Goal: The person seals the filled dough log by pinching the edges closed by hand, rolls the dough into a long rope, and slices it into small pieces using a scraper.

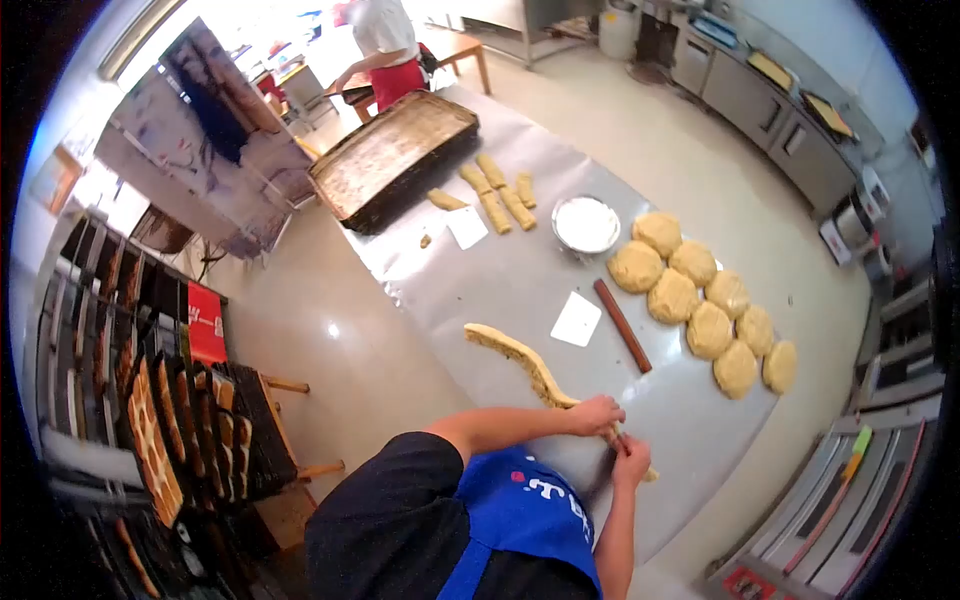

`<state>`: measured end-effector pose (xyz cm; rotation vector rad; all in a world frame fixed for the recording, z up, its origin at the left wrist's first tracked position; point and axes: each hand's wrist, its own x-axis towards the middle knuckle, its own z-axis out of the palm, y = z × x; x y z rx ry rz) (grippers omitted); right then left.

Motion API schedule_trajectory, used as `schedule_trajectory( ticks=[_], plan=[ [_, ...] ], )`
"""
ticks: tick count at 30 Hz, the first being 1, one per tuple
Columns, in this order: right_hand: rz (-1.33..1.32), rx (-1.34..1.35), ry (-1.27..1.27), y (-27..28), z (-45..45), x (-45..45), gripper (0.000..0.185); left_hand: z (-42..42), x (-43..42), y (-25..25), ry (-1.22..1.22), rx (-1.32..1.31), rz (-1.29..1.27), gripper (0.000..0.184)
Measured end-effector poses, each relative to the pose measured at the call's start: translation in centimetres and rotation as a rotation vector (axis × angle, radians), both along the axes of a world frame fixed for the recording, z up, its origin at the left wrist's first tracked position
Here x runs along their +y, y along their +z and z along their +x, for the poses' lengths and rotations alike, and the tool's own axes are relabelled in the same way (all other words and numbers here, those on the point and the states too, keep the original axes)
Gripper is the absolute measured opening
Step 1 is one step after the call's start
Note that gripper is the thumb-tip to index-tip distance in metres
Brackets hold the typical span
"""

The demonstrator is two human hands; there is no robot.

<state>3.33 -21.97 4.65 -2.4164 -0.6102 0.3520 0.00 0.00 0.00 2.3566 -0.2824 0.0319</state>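
A long strip of dough (530, 366) runs across the metal table toward me, with a darker filling showing along it. My left hand (597, 415) is closed on the strip near its right end. Close beside it, my right hand (630, 460) pinches the same strip, and a short end of dough sticks out past it. A white scraper (576, 319) and a brown rolling pin (622, 326) lie beyond my hands. Farther off is a bowl of white powder (586, 224).
Several round dough pieces (674, 298) sit along the table's right side. Short dough rolls (494, 212), another white scraper (466, 228) and stacked baking trays (395, 155) are at the far end. A person (388, 50) stands beyond. A loaded tray rack (155, 440) is at left.
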Motion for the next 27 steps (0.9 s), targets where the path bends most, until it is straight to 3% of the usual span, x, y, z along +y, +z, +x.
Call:
schedule_trajectory(
  ticks=[2, 3, 5, 12, 17, 27],
  plan=[
    [0.017, -0.082, -0.023, -0.3, 2.8, -1.2, 0.023, 2.8, -1.9, 0.7, -0.008, 0.012, -0.049, 0.025],
    [0.062, -0.025, -0.003, -0.3, -3.6, 1.5, 0.023, -4.3, 0.9, 2.0, -0.026, -0.019, -0.082, 0.017],
    [0.122, -0.052, 0.013, -0.2, -2.1, 0.8, 0.019, -2.4, -0.1, 0.8, 0.016, 0.003, -0.023, 0.014],
    [0.123, -0.058, 0.006, 0.3, -1.2, 0.9, 0.017, -1.8, -0.4, 2.2, 0.031, 0.019, -0.084, 0.014],
    [0.127, -0.046, -0.034, -0.3, -1.1, 0.7, 0.018, -1.8, -1.2, 1.8, 0.106, 0.033, -0.184, 0.023],
    [0.210, 0.050, -0.102, 0.1, -1.8, 1.2, 0.026, -1.8, -1.4, 1.8, 0.115, 0.027, -0.197, 0.017]
  ],
)
